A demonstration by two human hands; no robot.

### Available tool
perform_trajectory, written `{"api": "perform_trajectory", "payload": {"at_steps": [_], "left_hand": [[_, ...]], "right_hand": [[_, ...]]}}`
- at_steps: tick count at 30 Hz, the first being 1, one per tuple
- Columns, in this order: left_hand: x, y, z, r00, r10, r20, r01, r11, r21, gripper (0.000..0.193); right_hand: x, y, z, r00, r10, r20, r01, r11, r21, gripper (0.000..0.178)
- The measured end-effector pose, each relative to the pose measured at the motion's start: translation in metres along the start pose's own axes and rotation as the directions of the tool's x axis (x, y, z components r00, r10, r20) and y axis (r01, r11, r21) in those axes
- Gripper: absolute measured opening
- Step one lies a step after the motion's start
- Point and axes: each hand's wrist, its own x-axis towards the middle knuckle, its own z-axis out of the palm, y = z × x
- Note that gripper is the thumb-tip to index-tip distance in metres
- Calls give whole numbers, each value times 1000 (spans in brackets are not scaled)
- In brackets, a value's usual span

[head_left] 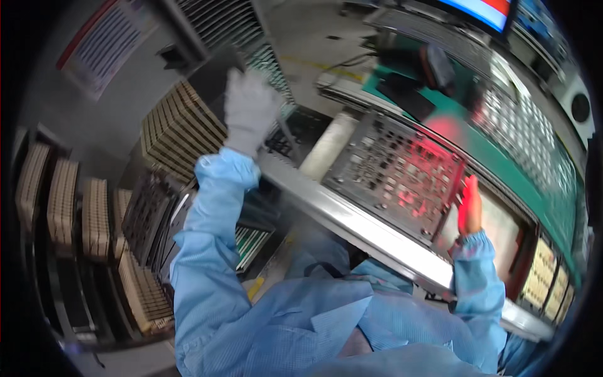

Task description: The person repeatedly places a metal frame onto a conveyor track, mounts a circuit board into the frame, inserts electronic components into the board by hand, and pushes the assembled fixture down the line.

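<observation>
My left hand (252, 107), in a pale grey glove, is raised beside a stack of beige slotted strips (182, 129). Its fingers look spread and somewhat smeared, and I see nothing in it. On the metal-edged conveyor lies a flat dark fixture plate (396, 173) with many cutouts and small parts, its right half lit red. At the plate's right end is my right hand (470, 207), also tinted red, with fingers stretched out along the edge. Whether it touches the plate I cannot tell. Both arms wear light blue sleeves.
A silver rail (370, 229) runs along the conveyor's near side. Beyond is a green mat (496, 163) with a keyboard (518, 119) and a dark handheld device (436, 66). More dark plates (147, 217) stand at the left, near several beige slotted stacks (63, 201).
</observation>
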Motion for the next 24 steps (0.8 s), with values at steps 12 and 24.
{"api": "perform_trajectory", "payload": {"at_steps": [12,24], "left_hand": [[-19,-123,7,725,-679,113,549,669,501,54],[1,-144,-23,644,-756,-118,745,584,322,50]], "right_hand": [[15,-5,-17,970,-144,-197,130,988,-83,65],[14,-10,29,825,-462,-324,424,887,-186,36]]}}
